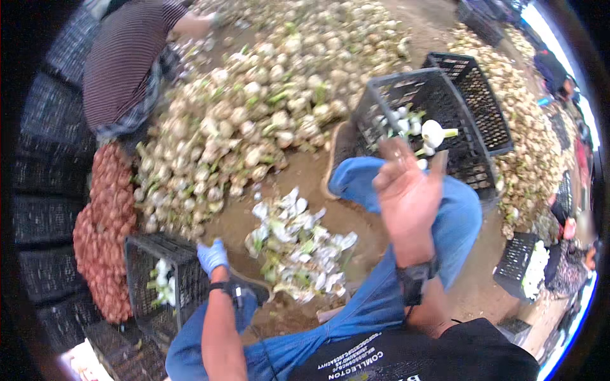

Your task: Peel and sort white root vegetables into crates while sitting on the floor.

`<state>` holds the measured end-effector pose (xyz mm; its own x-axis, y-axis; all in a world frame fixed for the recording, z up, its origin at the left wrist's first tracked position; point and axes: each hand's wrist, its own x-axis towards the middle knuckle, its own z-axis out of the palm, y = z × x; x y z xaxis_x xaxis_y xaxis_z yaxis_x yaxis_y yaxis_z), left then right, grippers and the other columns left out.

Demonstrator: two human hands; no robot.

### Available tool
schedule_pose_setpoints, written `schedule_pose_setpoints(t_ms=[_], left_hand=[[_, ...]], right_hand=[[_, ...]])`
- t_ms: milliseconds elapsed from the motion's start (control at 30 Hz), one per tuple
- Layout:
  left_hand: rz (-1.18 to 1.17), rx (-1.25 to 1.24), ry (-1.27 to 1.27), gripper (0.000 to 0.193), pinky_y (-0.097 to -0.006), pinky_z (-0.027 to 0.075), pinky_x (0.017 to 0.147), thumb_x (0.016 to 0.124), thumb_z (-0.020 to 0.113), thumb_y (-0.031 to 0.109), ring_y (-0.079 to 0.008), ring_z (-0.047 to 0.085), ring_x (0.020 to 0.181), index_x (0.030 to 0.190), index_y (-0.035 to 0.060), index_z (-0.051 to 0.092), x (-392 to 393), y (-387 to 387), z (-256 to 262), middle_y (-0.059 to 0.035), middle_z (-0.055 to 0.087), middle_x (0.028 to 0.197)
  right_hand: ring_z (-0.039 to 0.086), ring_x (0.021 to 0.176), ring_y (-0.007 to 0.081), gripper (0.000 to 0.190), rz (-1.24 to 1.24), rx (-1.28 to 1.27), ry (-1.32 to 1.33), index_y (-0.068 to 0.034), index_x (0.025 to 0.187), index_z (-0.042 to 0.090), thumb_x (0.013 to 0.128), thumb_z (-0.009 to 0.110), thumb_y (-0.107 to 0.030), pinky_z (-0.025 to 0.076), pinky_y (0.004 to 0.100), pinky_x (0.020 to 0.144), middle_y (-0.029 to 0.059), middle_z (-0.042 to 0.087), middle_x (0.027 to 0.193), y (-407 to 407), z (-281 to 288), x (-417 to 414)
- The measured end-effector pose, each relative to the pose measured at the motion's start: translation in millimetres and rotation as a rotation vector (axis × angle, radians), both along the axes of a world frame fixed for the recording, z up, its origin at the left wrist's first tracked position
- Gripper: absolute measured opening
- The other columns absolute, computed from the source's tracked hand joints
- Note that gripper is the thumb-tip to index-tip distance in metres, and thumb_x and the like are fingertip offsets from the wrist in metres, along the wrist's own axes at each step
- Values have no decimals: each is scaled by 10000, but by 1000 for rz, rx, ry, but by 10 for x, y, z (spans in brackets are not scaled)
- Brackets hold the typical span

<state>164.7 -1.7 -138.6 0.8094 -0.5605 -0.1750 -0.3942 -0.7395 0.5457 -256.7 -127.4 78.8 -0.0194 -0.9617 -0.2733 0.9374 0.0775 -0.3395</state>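
My right hand, bare and blurred, is raised over my knee with its fingers spread. Just beyond its fingertips, a peeled white garlic bulb with a short green stem appears in the air, over a black plastic crate that has more white bulbs inside. On my left hand is a blue glove; it is beside a second black crate with a few white bulbs, and whether it holds anything is unclear. A heap of garlic skins and leaf scraps lies on the ground between my legs.
A large pile of untrimmed garlic spreads ahead. Red mesh sacks and stacked black crates line the left. A person in a striped shirt bends at upper left. More people, garlic and a filled crate are at right.
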Motion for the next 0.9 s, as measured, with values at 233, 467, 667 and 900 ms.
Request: schedule_pose_setpoints(t_ms=[233,467,667,900], left_hand=[[1,461,-215,796,-426,450,1035,829,682,328,-404,506,1272,1469,-17,360,300,-217,-341,-297,371,1482],[-380,706,-365,608,-439,507,947,825,654,246,-425,591,1140,1365,24,481,840,-147,-987,-309,442,1413],[-448,428,-153,479,-455,508,903,736,695,195,-421,626,1024,1164,0,603,375,-356,-893,-259,639,1145],[-480,-118,699,352,-305,549,781,749,693,-32,-167,645,856,1097,-11,641,-998,-709,248,-90,679,999]], right_hand=[[640,693,133,313,542,329,740,3,1155,596,1018,551,-275,535,274,629,101,692,963,327,-677,445],[626,726,91,329,757,177,1011,27,1130,637,994,574,-266,512,270,653,59,696,936,393,-918,794],[648,718,194,355,754,127,1191,-2,1069,676,942,594,-324,514,363,695,122,695,870,564,-1425,881],[660,801,167,392,620,10,1470,35,1043,664,939,595,-337,522,351,718,114,703,877,565,-1402,1083]])
